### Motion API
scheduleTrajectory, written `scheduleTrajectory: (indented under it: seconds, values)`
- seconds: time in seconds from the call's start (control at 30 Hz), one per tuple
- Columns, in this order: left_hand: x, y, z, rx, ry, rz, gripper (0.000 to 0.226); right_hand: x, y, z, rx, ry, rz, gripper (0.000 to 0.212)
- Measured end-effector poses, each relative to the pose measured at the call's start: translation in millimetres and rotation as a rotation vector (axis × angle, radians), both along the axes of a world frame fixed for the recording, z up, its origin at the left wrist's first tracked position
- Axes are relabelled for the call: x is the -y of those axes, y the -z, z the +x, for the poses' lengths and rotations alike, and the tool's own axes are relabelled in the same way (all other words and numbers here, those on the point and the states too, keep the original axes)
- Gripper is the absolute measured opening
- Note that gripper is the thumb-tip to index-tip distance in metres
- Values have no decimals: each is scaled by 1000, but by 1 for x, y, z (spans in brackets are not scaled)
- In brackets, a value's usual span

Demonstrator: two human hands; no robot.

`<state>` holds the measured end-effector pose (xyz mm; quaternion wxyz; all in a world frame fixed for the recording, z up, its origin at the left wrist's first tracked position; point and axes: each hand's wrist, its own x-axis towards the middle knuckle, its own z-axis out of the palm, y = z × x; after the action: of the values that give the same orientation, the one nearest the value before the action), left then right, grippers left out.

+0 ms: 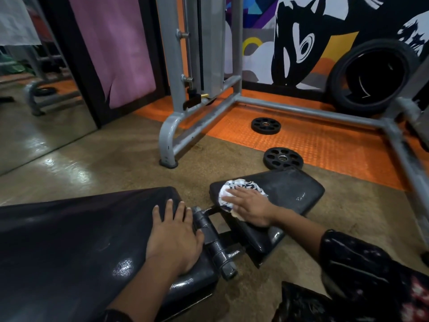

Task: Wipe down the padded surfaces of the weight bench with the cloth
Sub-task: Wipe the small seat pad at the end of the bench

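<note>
The weight bench has two black padded parts: a long back pad (pixel 69 240) at the lower left and a smaller seat pad (pixel 290 191) to its right, joined by a black metal hinge (pixel 213 242). My left hand (pixel 174 238) lies flat, fingers spread, on the end of the long pad. My right hand (pixel 250 205) presses a white and dark patterned cloth (pixel 234 189) onto the left part of the seat pad, fingers over the cloth.
Two small black weight plates (pixel 265 126) (pixel 283 158) lie on the orange mat beyond the seat pad. A grey machine frame (pixel 176 133) stands behind, with a large black tyre (pixel 371 75) against the painted wall. A mirror is at the left.
</note>
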<state>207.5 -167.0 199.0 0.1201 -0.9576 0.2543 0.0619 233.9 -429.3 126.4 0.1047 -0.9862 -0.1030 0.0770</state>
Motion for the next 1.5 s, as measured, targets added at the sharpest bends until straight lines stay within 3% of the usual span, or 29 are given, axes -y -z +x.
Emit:
scheduleTrajectory:
  seconds: [0.13, 0.27, 0.37, 0.5, 0.63, 0.73, 0.87, 0.97, 1.1, 1.2, 1.33, 1.5]
  values:
    - [-1, 1, 0, -3, -2, -9, 67, 34, -5, 14, -31, 157, 17, 48]
    - [-1, 1, 1, 5, -6, -1, 68, 2, -13, 45, -92, 312, -63, 47]
    - [0, 1, 1, 6, -14, 2, 68, -18, -7, 26, -49, 193, -63, 47]
    - [0, 3, 2, 10, -8, -5, 67, 17, -2, -17, -3, 11, -1, 53]
    - [-2, 7, 3, 32, 0, -12, 68, 64, -8, 3, -14, 201, -22, 50]
    - [-1, 7, 3, 38, 2, 0, 68, 44, -12, 38, -34, 288, -87, 44]
    - [-2, 7, 2, 44, 1, 11, 68, -4, -4, 27, -6, 181, -67, 45]
    - [-1, 7, 1, 51, 6, 13, 68, 13, -3, -4, 43, 82, 12, 45]
    - [-1, 7, 1, 52, 4, 15, 68, 34, -8, 18, -6, 184, -20, 45]
    - [0, 6, 1, 43, 1, 19, 68, 3, -11, 45, -42, 267, -88, 46]
    - [0, 6, 2, 42, 0, 11, 68, -34, -5, 27, 21, 113, -115, 47]
    - [-3, 8, 2, 48, 12, -7, 69, 13, -4, -9, 32, 76, 35, 46]
